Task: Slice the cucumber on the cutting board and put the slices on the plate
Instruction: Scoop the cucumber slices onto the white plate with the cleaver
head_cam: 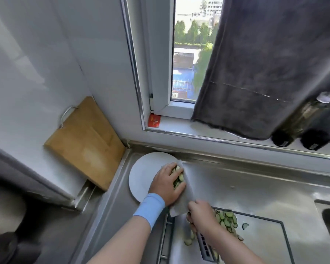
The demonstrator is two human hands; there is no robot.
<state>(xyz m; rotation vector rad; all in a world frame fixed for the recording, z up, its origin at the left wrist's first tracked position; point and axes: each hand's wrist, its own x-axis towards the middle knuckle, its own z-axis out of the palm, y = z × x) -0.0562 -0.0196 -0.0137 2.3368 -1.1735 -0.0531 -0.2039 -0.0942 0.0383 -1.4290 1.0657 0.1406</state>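
Cucumber slices [178,177] bunched against knife [188,191], over round white plate [141,168]. More slices [227,220] heaped on steel cutting board [265,244].

Left grip [166,184] over white plate [141,168], 6 o'clock of view, cups cucumber slices [178,177] against flat blade of knife [188,191]. Right grip [200,212], 5 o'clock, holds knife handle. Loose slices [227,220] lie on steel cutting board [265,241]. Wooden board [84,141] leans on wall, 9 o'clock. Grey towel [265,63] hangs, 2 o'clock.
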